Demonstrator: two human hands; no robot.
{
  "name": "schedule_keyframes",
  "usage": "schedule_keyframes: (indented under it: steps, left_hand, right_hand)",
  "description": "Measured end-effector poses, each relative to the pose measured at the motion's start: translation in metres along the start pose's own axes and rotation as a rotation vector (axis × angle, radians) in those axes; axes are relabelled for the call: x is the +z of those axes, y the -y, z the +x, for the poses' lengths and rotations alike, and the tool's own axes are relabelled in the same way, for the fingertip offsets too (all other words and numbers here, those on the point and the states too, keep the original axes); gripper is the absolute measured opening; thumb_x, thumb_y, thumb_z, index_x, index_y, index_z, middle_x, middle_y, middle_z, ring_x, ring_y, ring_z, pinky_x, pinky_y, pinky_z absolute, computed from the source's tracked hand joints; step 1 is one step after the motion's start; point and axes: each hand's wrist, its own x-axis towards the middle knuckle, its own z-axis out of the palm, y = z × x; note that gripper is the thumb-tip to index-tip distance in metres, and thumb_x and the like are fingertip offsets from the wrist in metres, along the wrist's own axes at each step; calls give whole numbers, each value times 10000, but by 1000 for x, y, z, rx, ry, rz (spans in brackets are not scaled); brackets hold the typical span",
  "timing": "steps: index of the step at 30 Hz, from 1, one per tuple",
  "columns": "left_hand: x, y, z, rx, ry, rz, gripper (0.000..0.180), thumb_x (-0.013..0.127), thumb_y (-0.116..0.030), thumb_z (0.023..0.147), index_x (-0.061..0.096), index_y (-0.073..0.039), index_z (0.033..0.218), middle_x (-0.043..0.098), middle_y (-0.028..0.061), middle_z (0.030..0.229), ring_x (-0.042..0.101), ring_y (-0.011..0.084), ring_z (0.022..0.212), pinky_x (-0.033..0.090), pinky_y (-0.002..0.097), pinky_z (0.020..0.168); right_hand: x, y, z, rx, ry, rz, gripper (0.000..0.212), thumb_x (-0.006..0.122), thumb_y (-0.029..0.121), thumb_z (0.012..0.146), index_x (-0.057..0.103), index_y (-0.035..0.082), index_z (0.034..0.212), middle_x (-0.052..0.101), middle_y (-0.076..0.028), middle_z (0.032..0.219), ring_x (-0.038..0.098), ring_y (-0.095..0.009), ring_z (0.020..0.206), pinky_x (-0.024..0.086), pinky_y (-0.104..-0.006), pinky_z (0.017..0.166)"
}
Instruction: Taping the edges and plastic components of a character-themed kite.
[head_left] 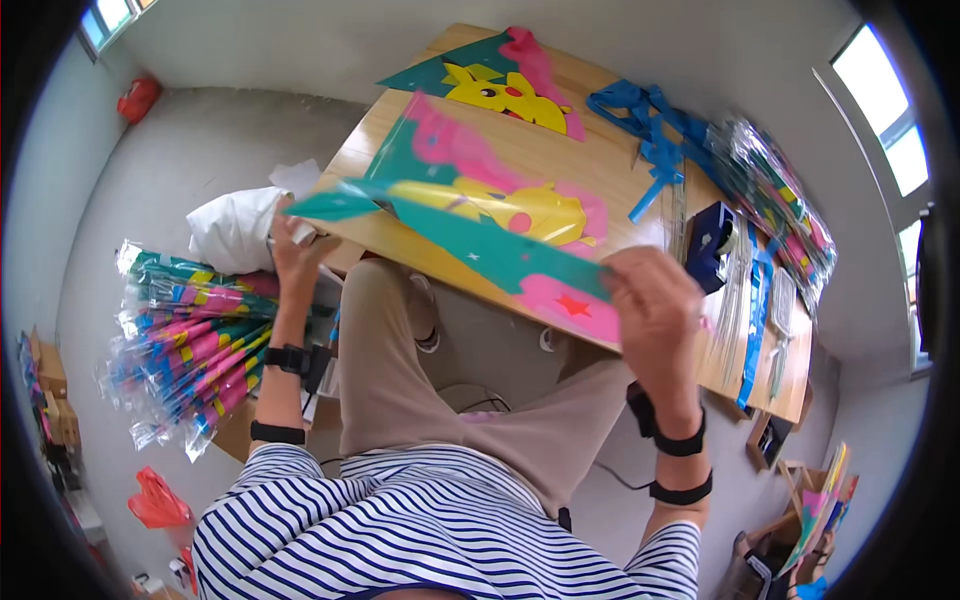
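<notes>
You hold the printed sheet (pixel 545 265) between two hands: the right hand (pixel 655 300) pinches its right end, and the left hand (pixel 293 252) closes on its left tip, blur hiding the exact finger placement. The wide grip probably keeps the thin material stretched, since the green band between your hands runs nearly straight. Whether the pink and green surface below belongs to the same sheet, you cannot tell. Another sheet (pixel 500 92) lies flat at the far side of the desk (pixel 625 180), presumably out of your working space. The blue ribbon (pixel 655 150), dark blue tape dispenser (pixel 710 245) and thin rods (pixel 733 330) are grouped at the right, likely for easy reach. Wrapped bundles (pixel 190 340) stand low at your left, apart from the desk. Relative to your hands, the held sheet spans the gap between them, slanting down to the right across the desk's near edge, above your knees.
</notes>
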Motion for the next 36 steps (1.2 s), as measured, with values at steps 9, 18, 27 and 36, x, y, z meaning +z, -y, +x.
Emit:
schedule_keyframes:
  steps: [9, 18, 27, 36]
  left_hand:
    - [-32, -72, 71, 70, 591, -213, 703, 675, -126, 728, 466, -72, 1397, 537, 95, 1392, 437, 219, 1337, 247, 425, 1105]
    - [68, -35, 90, 120, 334, -115, 427, 754, -93, 779, 594, 51, 1148, 638, 111, 1062, 620, 115, 920, 498, 229, 747]
    - [117, 38, 142, 411, 150, 771, 581, 821, -270, 694, 607, -2, 1162, 586, 210, 1199, 578, 317, 1092, 472, 399, 915]
    - [89, 97, 176, 280, 253, 1128, 724, 739, -470, 779, 514, -35, 1312, 468, 224, 1390, 433, 408, 1291, 387, 551, 1010]
  right_hand:
    - [-34, -19, 9, 487, -289, 542, 85, 647, 45, 896, 694, -26, 898, 635, 32, 755, 503, -18, 658, 392, -186, 585]
    - [2, -100, -14, 725, -363, 755, 132, 656, 85, 896, 690, -41, 874, 596, 43, 717, 474, -12, 629, 351, -187, 554]
    - [43, -222, -63, 912, -237, 11, 163, 687, 126, 832, 690, -37, 851, 590, -83, 618, 506, -111, 573, 413, -297, 542]
    - [82, -266, -77, 945, 52, -493, 154, 695, 172, 784, 693, 28, 838, 663, -192, 875, 637, -383, 873, 502, -454, 757]
